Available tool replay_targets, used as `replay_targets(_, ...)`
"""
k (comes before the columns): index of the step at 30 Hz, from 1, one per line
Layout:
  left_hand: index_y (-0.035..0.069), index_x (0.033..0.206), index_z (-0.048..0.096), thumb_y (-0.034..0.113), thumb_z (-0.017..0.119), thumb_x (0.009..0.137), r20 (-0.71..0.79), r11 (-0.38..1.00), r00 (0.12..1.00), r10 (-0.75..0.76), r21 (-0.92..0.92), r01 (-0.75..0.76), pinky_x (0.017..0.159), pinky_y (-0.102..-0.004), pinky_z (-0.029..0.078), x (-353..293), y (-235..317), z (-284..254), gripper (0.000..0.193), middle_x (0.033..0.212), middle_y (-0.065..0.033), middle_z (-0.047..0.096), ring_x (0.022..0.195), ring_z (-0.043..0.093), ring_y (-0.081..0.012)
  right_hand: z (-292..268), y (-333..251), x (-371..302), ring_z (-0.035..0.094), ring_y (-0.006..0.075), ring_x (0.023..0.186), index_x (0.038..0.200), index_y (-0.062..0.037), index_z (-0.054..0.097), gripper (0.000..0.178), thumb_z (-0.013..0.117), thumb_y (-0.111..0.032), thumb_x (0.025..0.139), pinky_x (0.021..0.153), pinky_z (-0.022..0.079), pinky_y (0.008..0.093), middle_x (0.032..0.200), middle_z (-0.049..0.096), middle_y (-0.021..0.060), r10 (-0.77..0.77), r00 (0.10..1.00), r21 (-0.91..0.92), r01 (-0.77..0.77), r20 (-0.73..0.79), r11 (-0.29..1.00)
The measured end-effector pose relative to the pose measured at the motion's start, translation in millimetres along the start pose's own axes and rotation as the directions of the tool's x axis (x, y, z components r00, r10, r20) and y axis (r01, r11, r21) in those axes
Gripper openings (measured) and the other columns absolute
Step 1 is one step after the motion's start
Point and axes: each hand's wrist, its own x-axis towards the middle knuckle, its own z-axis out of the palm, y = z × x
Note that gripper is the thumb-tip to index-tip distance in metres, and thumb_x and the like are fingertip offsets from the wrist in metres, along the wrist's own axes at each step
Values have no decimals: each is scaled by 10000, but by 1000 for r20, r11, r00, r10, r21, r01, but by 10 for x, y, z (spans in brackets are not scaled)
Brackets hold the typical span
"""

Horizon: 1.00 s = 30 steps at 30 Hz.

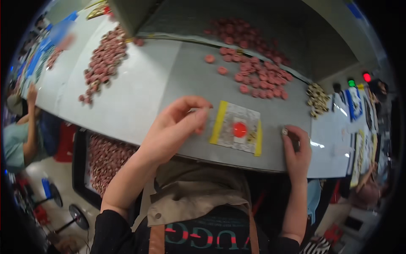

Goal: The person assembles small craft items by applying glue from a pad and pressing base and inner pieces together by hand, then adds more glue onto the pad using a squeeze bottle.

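On the grey tabletop lies a flat silvery packet [247, 114] with yellow strips along two sides and a round red disc [239, 130] at its middle. My left hand [177, 125] hovers just left of the packet, thumb and forefinger pinched together; what they hold, if anything, is too small to make out. To the packet's right, near the table's front edge, my right hand [297, 148] pinches a small whitish piece [285, 131] between thumb and forefinger. Beyond the packet spreads a pile of round pink pieces [262, 78].
More pink pieces lie in a long heap [105, 55] at the left and fill a black tub [78, 169] below the table. Small beige-and-dark pieces [317, 99] are heaped at the right. A grey panel [182, 19] rises at the back. Other people sit at both sides.
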Motion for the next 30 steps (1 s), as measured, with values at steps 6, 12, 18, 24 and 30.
replay_targets(6,11,1154,559,140,543,949,130,992,990,-56,-107,70,752,-234,453,18,-238,181,243,998,-17,576,835,545,-88,-62,5,-83,579,201,894,1012,-8,599,181,610,9,832,803,471,293,961,588,90,-43,998,-154,37,-40,987)
replay_targets(12,12,1240,525,157,545,951,147,984,985,-87,-142,108,831,-258,471,-48,-288,203,324,1074,-35,587,915,573,-100,-95,-59,-92,577,220,875,987,-17,609,173,624,4,816,780,460,305,961,594,93,75,996,-72,-78,-38,994)
replay_targets(18,12,1273,494,133,522,959,188,978,980,-66,-183,102,850,-260,465,-33,-315,152,337,1107,-46,586,941,570,-108,-162,-125,-5,575,232,837,986,-12,604,168,628,-22,821,759,454,310,931,597,100,-27,999,-192,34,41,981)
replay_targets(24,17,1260,498,119,511,962,220,954,973,-76,-269,135,854,-258,461,-27,-317,126,316,1084,-44,585,942,564,-108,-192,-210,80,573,249,834,969,-7,604,158,635,-37,818,749,455,320,904,595,109,-55,991,-316,91,121,944)
replay_targets(30,10,1245,498,117,505,964,184,955,982,-45,-279,96,852,-259,465,-36,-347,98,301,1073,-45,588,942,569,-114,-201,-263,129,564,267,886,984,-6,606,178,640,-37,812,771,455,352,897,585,110,18,980,-418,67,197,906)
